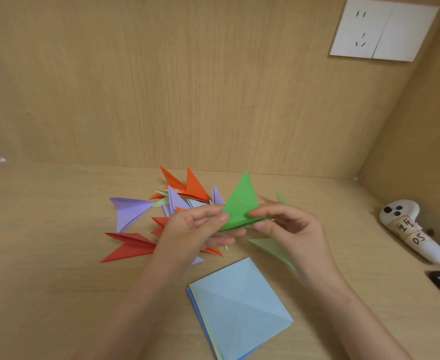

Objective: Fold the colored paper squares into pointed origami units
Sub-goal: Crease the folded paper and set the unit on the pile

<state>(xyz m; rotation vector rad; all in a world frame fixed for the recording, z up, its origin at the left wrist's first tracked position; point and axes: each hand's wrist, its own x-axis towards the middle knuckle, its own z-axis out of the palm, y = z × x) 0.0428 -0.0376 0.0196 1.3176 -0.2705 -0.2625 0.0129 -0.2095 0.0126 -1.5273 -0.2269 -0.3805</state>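
Green paper unit (241, 203) at frame centre, raised off the desk (57, 216), point up. Pinched at either end of its lower fold by left hand (195, 229) and right hand (289, 227). Light, thin, easily creased: best held by folded edges, never the tip. Underside layers hidden behind fingers, possibly not yet flattened. Centre left, pile of finished units (173, 201); lower centre, stack of blue squares (239, 313).

Two hands folding green paper above a wooden desk

The left hand (195, 229) and right hand (289, 224) pinch a pointed green paper unit (241, 203); folded red, orange and purple paper units (161, 211) lie behind, a stack of pale blue paper squares (239, 310) in front.
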